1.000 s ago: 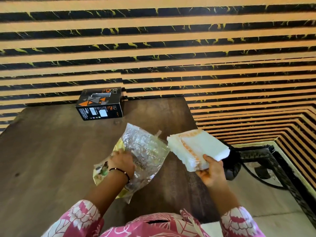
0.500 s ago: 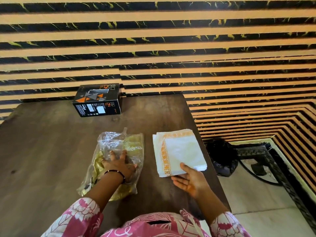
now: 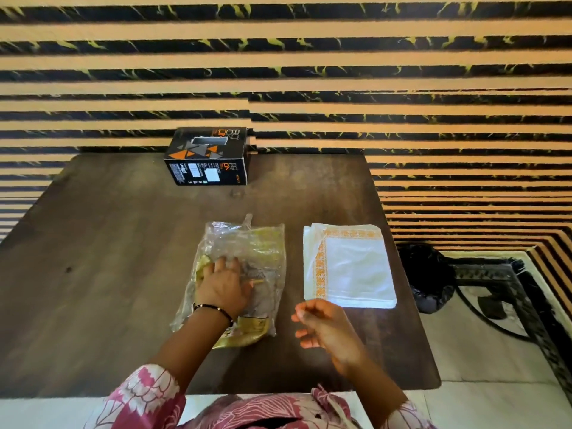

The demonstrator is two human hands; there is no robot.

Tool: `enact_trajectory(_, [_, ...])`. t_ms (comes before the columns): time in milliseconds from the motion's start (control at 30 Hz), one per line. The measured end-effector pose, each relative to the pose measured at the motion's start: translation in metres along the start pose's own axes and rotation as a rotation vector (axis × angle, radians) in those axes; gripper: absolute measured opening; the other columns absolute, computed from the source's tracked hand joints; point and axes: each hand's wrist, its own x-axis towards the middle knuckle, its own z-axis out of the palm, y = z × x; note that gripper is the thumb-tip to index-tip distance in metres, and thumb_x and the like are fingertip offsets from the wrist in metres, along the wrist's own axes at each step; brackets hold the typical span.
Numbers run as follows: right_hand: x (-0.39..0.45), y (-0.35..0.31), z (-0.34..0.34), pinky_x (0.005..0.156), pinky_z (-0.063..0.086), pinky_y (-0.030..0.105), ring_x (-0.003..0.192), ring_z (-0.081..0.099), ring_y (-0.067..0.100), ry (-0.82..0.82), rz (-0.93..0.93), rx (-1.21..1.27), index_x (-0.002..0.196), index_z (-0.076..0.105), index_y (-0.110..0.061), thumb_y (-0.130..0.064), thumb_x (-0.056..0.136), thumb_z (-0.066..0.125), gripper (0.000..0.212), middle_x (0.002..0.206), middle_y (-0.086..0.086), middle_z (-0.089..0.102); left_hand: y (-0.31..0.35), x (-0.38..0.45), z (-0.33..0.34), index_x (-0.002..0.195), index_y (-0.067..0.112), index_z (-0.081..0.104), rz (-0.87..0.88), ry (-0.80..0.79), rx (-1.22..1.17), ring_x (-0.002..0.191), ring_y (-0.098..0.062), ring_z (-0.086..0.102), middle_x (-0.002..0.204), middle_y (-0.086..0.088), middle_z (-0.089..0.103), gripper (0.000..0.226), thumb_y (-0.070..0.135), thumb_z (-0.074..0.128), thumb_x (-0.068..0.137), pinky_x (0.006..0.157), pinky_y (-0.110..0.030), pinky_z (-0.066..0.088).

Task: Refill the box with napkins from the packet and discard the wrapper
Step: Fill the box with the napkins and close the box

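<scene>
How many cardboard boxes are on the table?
1: the black cardboard box with orange triangles stands at the far edge of the dark wooden table, against the striped wall.

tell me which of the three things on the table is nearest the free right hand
The stack of white napkins with the orange border; the right hand hovers just below its near edge. The wrapper lies under the left hand, and the black box stands far back.

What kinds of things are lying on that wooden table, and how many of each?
Black box: 1
Plastic wrapper, under the left hand: 1
Stack of white napkins: 1
Total: 3 things on the table.
</scene>
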Motion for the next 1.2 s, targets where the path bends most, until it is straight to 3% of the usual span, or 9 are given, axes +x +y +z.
enact_trajectory(67, [0.003,-0.002,0.019,0.070,0.051,0.025,0.082,0.063,0.014,0.049,-0.144,-0.211,0.093,0.064,-0.019,-0.017,0.087,0.061,0.007,0.090,-0.002,0.067,-0.006,-0.010,0.000,0.144,0.023,0.023,0.067,0.063,-0.002,0.141,-0.032,0.018,0.155,-0.006,0.019,0.064,0.050,0.042,0.089,0.114,-0.048,0.021])
enact_trajectory(133, [0.010,-0.002,0.036,0.091,0.046,0.023,0.105,0.057,0.008,0.070,-0.331,-0.535,0.113,0.060,-0.025,-0.026,0.085,0.062,0.028,0.112,-0.005,0.063,-0.020,-0.017,0.008,0.146,0.023,0.018,0.121,0.028,-0.015,0.144,-0.029,0.008,0.158,-0.005,0.011,0.067,0.051,0.041,0.089,0.116,-0.050,0.012])
enact_trajectory(267, [0.032,0.006,0.067,0.117,0.009,0.041,0.146,0.003,0.017,-0.039,-0.423,-1.090,0.148,0.019,-0.029,-0.048,0.084,0.051,0.074,0.159,-0.007,0.006,-0.061,-0.022,0.024,0.148,0.021,0.013,0.110,-0.029,-0.038,0.145,-0.026,0.007,0.159,-0.004,0.005,0.088,0.067,0.009,0.074,0.115,-0.053,0.008])
enact_trajectory(333, [0.042,0.009,0.086,0.116,-0.004,0.045,0.146,-0.013,0.018,-0.064,-0.383,-1.228,0.150,0.007,-0.027,-0.056,0.084,0.043,0.080,0.160,-0.006,-0.011,-0.085,-0.026,0.027,0.147,0.020,0.017,0.106,-0.009,-0.076,0.145,-0.027,0.011,0.158,-0.004,0.011,0.092,0.067,0.004,0.069,0.114,-0.054,0.010])
enact_trajectory(533, [0.059,0.009,0.175,0.109,-0.017,0.057,0.145,-0.021,0.022,-0.077,-0.334,-1.353,0.150,0.000,-0.029,-0.065,0.081,0.036,0.086,0.158,-0.007,-0.018,-0.180,-0.024,0.018,0.144,0.020,0.029,0.089,0.022,-0.116,0.142,-0.027,0.024,0.154,-0.003,0.025,0.083,0.066,0.015,0.076,0.112,-0.057,0.016])
enact_trajectory(700, [0.072,0.010,0.262,0.083,-0.041,0.052,0.142,-0.026,0.026,-0.071,-0.364,-1.421,0.149,-0.007,-0.029,-0.066,0.081,0.032,0.086,0.155,-0.009,-0.027,-0.264,-0.020,0.008,0.145,0.023,0.025,0.066,0.063,-0.151,0.144,-0.024,0.017,0.156,0.000,0.019,0.093,0.078,0.006,0.073,0.114,-0.053,0.010])
enact_trajectory(800, [0.077,0.006,0.310,0.092,-0.034,0.058,0.143,-0.024,0.030,-0.102,-0.355,-1.436,0.148,-0.008,-0.031,-0.069,0.079,0.029,0.087,0.150,-0.010,-0.034,-0.314,-0.017,0.000,0.147,0.028,0.013,0.042,0.036,-0.117,0.146,-0.019,0.008,0.158,0.004,0.009,0.094,0.079,0.000,0.070,0.115,-0.050,0.002])
enact_trajectory(933, [0.082,-0.016,0.359,0.111,-0.006,0.059,0.145,-0.004,0.029,-0.188,-0.359,-1.399,0.148,0.005,-0.037,-0.067,0.080,0.042,0.083,0.158,-0.014,-0.013,-0.376,-0.007,-0.019,0.148,0.030,0.006,0.042,-0.024,-0.068,0.146,-0.016,0.005,0.158,0.007,0.002,0.090,0.072,0.004,0.069,0.116,-0.048,-0.004])
enact_trajectory(1200, [0.103,-0.035,0.412,0.112,-0.002,0.058,0.143,0.003,0.027,-0.228,-0.452,-1.378,0.144,0.023,-0.039,-0.058,0.079,0.046,0.071,0.157,-0.008,0.006,-0.429,0.019,-0.052,0.148,0.028,0.008,0.030,-0.101,0.089,0.146,-0.017,-0.002,0.159,0.006,0.002,0.071,0.056,0.037,0.089,0.113,-0.053,-0.012])
